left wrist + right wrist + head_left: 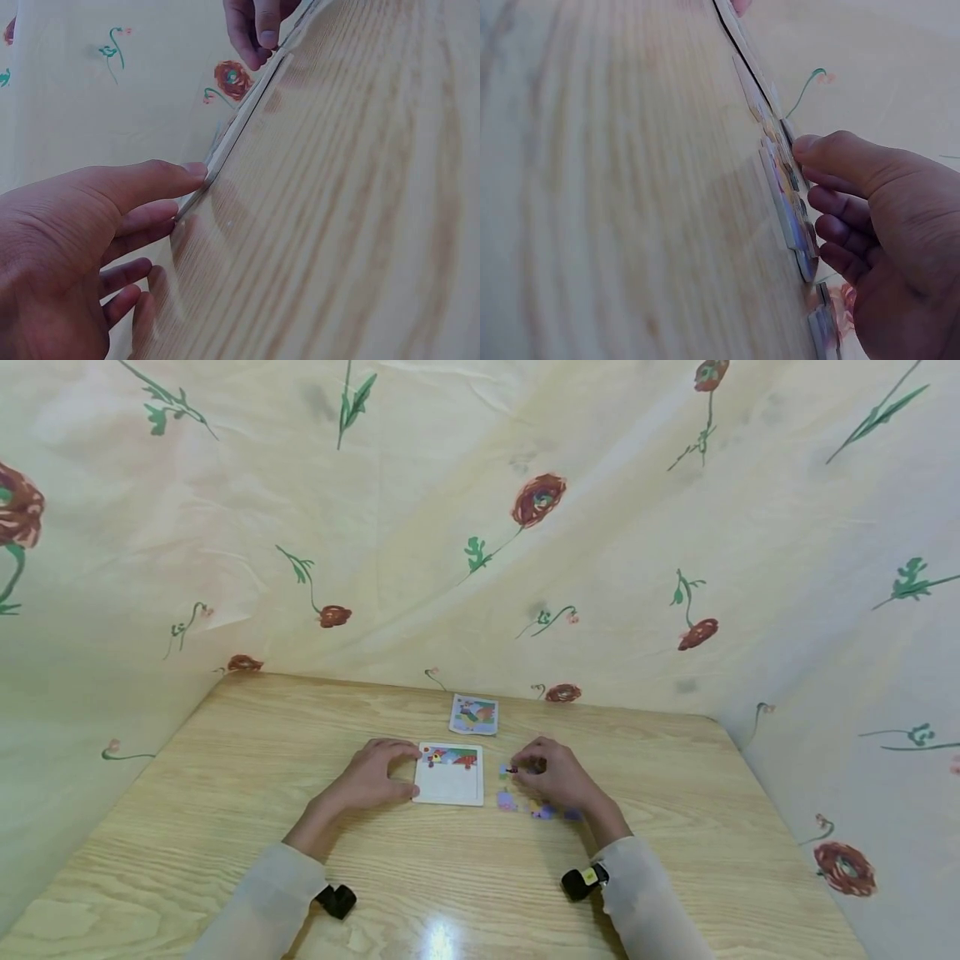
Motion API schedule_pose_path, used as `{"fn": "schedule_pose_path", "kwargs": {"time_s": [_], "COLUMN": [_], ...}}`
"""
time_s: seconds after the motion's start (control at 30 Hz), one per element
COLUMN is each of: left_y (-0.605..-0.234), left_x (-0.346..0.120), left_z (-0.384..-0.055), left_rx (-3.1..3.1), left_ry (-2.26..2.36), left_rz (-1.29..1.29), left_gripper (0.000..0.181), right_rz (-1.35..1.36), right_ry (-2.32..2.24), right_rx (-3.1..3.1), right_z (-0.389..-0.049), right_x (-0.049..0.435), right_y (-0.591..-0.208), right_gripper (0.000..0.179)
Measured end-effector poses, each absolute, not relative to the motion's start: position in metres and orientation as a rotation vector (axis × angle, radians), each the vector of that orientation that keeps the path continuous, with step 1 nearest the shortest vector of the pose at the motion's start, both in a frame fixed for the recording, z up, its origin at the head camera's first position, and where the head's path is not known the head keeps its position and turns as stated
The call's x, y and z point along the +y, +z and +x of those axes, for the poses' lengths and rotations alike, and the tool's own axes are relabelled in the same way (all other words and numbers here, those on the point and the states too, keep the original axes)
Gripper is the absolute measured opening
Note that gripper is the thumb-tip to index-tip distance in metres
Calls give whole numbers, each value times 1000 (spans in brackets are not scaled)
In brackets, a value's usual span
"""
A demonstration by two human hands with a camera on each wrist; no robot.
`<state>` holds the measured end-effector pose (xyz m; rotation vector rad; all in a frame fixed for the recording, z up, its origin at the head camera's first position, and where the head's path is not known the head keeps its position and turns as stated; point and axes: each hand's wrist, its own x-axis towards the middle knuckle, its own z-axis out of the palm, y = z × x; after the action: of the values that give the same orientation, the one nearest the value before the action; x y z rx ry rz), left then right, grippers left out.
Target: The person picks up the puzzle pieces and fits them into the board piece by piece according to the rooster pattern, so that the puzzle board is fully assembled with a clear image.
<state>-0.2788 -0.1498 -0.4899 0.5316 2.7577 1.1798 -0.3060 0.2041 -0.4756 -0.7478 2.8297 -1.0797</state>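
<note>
A white puzzle tray lies flat on the table, with colourful pieces fitted along its top row and bare white below. My left hand touches the tray's left side, forefinger by the upper corner and thumb by the lower one. In the left wrist view, the thumb rests right at the tray's edge. To the right of the tray, my right hand pinches a small dark puzzle piece between thumb and fingertips. Loose puzzle pieces lie beneath and beside this hand, which partly hides them.
A square picture card of a colourful figure lies behind the tray. The wood-grain table meets a flower-printed cloth at its back and sides. Black wrist cameras sit below both sleeves.
</note>
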Motion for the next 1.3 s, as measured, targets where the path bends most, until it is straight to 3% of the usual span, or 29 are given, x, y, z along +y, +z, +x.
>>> {"fn": "schedule_pose_path", "kwargs": {"time_s": [1.3], "left_y": [-489], "left_x": [-149], "left_z": [-278], "left_rx": [2772], "left_ry": [1166], "left_rz": [523], "left_gripper": [54], "right_rz": [-772], "right_ry": [-1108], "right_rx": [2828], "right_z": [-308], "right_x": [197], "right_y": [-477], "right_gripper": [14]}}
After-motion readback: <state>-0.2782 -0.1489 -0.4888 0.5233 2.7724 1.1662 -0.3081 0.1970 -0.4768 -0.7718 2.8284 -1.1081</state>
